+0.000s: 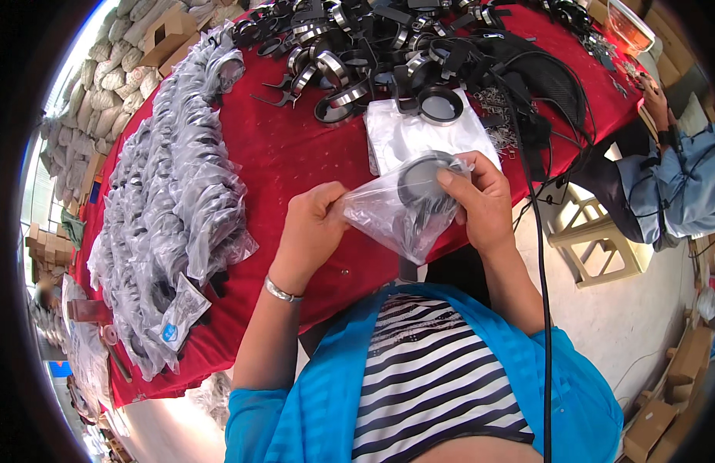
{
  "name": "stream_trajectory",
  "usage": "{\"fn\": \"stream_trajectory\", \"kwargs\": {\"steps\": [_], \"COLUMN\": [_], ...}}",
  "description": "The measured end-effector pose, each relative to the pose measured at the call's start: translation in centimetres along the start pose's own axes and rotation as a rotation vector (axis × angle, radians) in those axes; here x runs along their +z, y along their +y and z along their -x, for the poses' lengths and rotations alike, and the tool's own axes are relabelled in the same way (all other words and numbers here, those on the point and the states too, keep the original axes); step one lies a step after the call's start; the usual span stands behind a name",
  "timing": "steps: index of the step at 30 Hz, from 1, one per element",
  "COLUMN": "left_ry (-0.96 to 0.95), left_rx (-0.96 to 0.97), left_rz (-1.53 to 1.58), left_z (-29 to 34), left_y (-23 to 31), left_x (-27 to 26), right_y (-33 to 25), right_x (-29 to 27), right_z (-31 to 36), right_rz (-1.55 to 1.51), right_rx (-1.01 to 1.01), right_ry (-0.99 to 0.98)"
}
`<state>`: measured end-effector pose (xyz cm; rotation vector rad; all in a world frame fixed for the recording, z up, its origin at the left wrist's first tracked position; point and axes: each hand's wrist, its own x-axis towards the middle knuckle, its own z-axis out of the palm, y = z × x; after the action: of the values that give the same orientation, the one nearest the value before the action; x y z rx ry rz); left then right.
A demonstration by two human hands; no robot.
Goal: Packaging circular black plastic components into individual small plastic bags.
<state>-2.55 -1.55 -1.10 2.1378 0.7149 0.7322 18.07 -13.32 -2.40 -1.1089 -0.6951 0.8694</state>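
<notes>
Over the table's near edge, a clear plastic bag (373,221) is stretched between my hands. My left hand (313,224) pinches the bag's left edge, fingers closed. My right hand (486,202) grips a round black part (425,181) at the bag's right side, thumb on its face and fingers behind. This part appears to be inside the bag; its lower portion is blurred by the film. Just beyond my hands lies a stack of flat white plastic bags (388,135), with a black and silver ring part (440,105) resting on its far edge.
Bagged parts (172,177) lie in long rows on the left of the red-covered table (284,154). Loose ring parts (334,69) are heaped at the back. A black mesh bag (546,77) and small metal pieces lie right. A black cable (539,255) hangs beside my right arm. Another person's hand (654,104) is at far right, near a stool (596,239).
</notes>
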Motion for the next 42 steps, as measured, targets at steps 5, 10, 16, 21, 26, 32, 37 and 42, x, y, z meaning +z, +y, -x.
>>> {"fn": "stream_trajectory", "kwargs": {"steps": [5,10,16,21,26,32,37,42], "left_ry": [0.125,-0.03,0.085,0.301,0.406,0.534,0.551,0.637], "left_rx": [-0.193,-0.148,-0.147,0.189,-0.01,-0.425,-0.523,-0.436], "left_rz": [-0.038,0.461,0.509,0.146,-0.071,-0.215,-0.617,-0.86], "left_z": [-0.4,-1.4,-0.6,-3.0,-10.4,-19.1,-23.8,-25.6], "left_y": [2.2,8.3,2.8,1.2,-3.3,-10.6,-18.1,-23.6], "left_x": [-2.0,0.7,4.1,2.2,-6.8,-16.4,-19.7,-20.7], "right_y": [0.6,0.3,0.8,-0.3,1.0,0.8,1.7,0.8], "right_x": [0.7,1.9,1.5,2.9,1.0,-0.4,-1.1,-0.7], "right_z": [-0.7,0.2,0.5,0.1,-1.1,-2.0,-2.7,-2.7], "right_rz": [0.033,0.222,0.209,0.109,0.432,0.73,0.671,0.678], "right_rx": [-0.074,-0.229,-0.336,-0.25,-0.378,-0.472,-0.365,-0.25], "right_ry": [0.054,0.003,-0.069,-0.148,-0.016,0.058,0.05,0.029]}}
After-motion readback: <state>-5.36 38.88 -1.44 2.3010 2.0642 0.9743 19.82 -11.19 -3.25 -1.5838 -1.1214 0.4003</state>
